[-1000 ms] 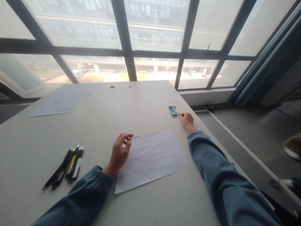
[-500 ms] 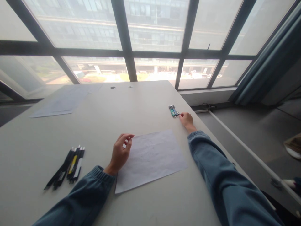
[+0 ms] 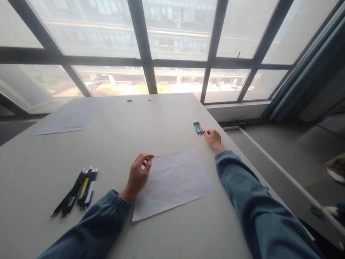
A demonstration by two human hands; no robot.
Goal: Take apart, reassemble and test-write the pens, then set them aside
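Note:
A white sheet of paper [image 3: 174, 181] lies on the grey table [image 3: 151, 118] in front of me. My left hand [image 3: 138, 173] rests at the sheet's left edge with its fingers loosely curved and apart, holding nothing. My right hand [image 3: 214, 138] is stretched out to the far right of the table, fingers curled in. Its fingertips sit at the near ends of a small row of green and blue pens [image 3: 198, 127]. Nothing shows inside that hand. Both arms wear blue sleeves.
A bunch of black pens, one with yellow on it [image 3: 78, 192], lies at the left of the table. More sheets [image 3: 71, 117] lie at the far left corner. The table's right edge drops to a grey floor. Large windows stand behind.
A pen that lay slightly apart by my right fingertips now lies in line with the small row. My right hand has edged a little towards the row; my left hand has hardly moved.

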